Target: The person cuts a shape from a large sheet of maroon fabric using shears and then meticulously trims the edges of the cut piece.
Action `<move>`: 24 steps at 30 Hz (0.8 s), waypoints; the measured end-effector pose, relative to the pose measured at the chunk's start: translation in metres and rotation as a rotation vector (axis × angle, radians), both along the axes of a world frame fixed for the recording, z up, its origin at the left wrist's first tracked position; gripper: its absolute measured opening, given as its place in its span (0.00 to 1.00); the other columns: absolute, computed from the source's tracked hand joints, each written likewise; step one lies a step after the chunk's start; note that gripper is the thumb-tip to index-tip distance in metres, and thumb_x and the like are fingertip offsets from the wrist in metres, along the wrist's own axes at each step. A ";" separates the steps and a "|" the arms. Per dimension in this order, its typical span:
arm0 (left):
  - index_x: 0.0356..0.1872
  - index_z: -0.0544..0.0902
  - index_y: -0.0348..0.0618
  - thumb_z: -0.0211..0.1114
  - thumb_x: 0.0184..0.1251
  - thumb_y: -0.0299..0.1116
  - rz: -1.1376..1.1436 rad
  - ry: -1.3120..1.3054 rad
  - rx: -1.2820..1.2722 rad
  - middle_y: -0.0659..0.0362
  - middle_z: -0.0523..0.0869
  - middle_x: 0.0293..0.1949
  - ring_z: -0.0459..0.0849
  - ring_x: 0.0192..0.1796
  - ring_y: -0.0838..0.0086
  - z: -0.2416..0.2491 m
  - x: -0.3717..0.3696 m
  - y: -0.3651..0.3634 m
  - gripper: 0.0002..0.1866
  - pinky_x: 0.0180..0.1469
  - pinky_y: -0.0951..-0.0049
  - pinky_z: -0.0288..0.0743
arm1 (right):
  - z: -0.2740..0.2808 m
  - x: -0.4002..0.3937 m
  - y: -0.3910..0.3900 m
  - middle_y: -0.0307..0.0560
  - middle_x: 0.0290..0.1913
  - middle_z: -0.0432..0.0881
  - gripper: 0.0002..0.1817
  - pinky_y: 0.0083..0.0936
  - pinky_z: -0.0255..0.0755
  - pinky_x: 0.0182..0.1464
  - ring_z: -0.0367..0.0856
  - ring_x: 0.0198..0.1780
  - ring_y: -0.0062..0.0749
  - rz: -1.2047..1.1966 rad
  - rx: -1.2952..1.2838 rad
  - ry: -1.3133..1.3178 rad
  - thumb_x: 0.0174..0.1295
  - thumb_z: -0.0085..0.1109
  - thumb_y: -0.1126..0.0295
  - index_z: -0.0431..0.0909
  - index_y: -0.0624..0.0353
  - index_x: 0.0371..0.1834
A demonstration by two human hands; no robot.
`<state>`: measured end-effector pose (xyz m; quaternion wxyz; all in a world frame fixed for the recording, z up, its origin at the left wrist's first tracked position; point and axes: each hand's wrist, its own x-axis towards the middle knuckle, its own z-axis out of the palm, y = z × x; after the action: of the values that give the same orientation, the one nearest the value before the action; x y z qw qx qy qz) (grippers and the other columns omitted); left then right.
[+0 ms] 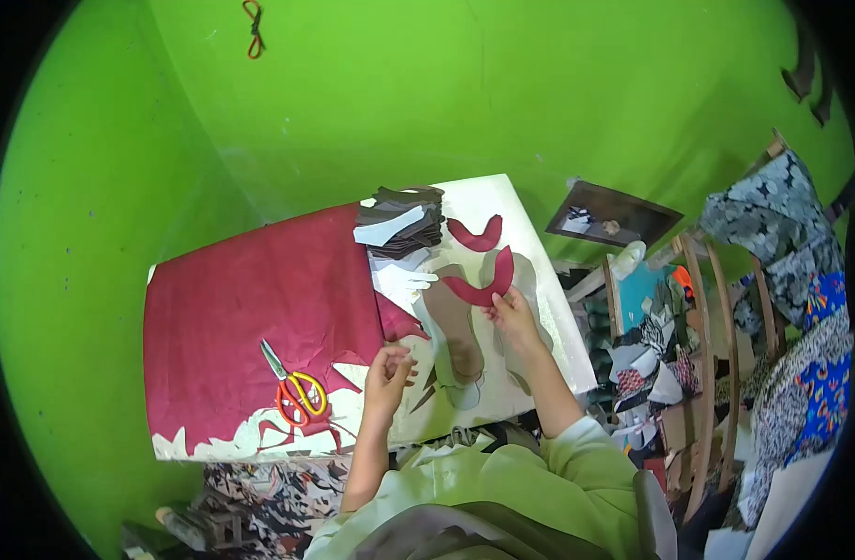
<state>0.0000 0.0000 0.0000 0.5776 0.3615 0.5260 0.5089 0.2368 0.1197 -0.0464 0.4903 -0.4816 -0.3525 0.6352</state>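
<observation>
My right hand (511, 315) pinches the lower edge of a curved, U-shaped maroon cut piece (486, 291), holding it over the sole-shaped patterns on the white table. A second curved maroon piece (478, 235) lies farther back. My left hand (387, 375) hovers by the front of the table with its fingers loosely curled and apart, nothing visible in it. To its left, scissors (301, 392) with one red and one yellow handle rest on a large maroon sheet (259, 317) with a jagged cut edge. A brown sole-shaped piece (453, 322) lies between my hands.
A stack of dark cut pieces (404, 224) with a pale pattern on top sits at the table's back. White gloves or glove-like pieces (404, 278) lie before it. Right of the table stand a wooden rack (712, 345), heaped scraps (653, 369) and a framed mirror (614, 216) against the wall.
</observation>
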 end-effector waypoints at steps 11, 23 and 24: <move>0.39 0.74 0.41 0.54 0.63 0.31 0.256 0.156 -0.173 0.61 0.79 0.28 0.77 0.30 0.80 -0.011 -0.019 -0.024 0.07 0.32 0.81 0.69 | -0.041 0.012 0.144 0.49 0.36 0.74 0.14 0.21 0.75 0.40 0.78 0.37 0.31 -0.110 -0.121 0.055 0.59 0.51 0.74 0.62 0.64 0.47; 0.38 0.76 0.39 0.60 0.56 0.24 0.182 0.243 -0.128 0.62 0.79 0.25 0.75 0.30 0.82 -0.005 -0.011 -0.018 0.08 0.32 0.83 0.67 | 0.001 0.019 0.086 0.45 0.36 0.73 0.20 0.17 0.70 0.34 0.73 0.31 0.21 0.253 -0.044 -0.450 0.57 0.55 0.65 0.65 0.65 0.48; 0.37 0.77 0.39 0.63 0.53 0.24 0.167 0.292 -0.122 0.63 0.78 0.24 0.74 0.28 0.83 -0.008 -0.013 -0.018 0.09 0.32 0.83 0.67 | 0.010 0.020 0.077 0.44 0.36 0.73 0.19 0.17 0.70 0.34 0.73 0.32 0.21 0.314 -0.031 -0.460 0.58 0.54 0.65 0.66 0.64 0.48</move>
<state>-0.0130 -0.0175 -0.0078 0.4717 0.3508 0.6624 0.4644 0.2566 0.1969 -0.0365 0.2856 -0.5601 -0.5151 0.5825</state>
